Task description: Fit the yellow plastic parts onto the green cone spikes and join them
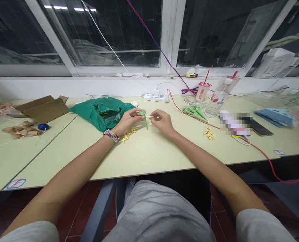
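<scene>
Left hand [129, 121] curled around a tapered green plastic spike [144, 117], tip down, held in the air over the bench [144, 158]. Right hand [162, 122] partly closed, pinching a thin yellow stick [150, 116] between its fingertips. Stick end is right at the spike's upper end; can't tell if it's inserted or only touching. Neither hand is open. Small yellow pieces [128, 135] lie in a loose pile just below the left hand, and a second pile of yellow pieces [209, 133] sits off to the right. Bunch of green spikes [195, 112] lies further right, crumpled green plastic bag [101, 113] behind the left hand.
</scene>
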Tool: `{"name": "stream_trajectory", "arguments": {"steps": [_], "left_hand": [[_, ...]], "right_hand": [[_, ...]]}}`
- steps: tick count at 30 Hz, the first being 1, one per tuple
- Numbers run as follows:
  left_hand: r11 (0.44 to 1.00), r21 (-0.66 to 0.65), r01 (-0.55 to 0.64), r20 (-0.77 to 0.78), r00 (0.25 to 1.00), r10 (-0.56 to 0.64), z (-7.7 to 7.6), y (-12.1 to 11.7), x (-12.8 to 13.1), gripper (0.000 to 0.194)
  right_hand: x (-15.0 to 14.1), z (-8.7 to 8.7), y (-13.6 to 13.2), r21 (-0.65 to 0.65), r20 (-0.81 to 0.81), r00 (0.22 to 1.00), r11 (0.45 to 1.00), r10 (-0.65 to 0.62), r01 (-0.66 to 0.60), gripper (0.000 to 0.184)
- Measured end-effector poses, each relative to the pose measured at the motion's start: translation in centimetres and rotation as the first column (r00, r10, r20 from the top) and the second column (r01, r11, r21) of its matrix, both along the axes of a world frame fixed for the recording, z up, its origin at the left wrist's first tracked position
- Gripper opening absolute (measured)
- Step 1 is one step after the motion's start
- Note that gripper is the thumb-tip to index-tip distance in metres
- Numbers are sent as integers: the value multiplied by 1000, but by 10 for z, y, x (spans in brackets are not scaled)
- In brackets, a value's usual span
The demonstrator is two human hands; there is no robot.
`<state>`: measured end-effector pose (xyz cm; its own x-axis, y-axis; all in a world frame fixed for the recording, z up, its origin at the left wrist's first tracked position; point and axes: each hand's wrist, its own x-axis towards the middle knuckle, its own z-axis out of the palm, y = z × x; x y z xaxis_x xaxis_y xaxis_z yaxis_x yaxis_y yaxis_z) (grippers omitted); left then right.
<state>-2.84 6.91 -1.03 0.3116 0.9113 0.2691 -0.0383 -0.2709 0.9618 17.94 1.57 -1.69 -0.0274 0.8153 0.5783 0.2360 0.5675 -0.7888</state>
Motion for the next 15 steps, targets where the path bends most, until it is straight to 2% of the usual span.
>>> {"name": "stream_trajectory", "arguments": {"steps": [8, 15], "left_hand": [[998, -37, 51, -3, 999, -52, 3, -7, 5, 52], [996, -51, 74, 44, 996, -72, 5, -8, 4, 48]], "right_hand": [[0, 1, -1, -51, -134, 986, 993, 97, -104, 14], [2, -1, 2, -21, -86, 996, 1000, 17, -19, 14]]}}
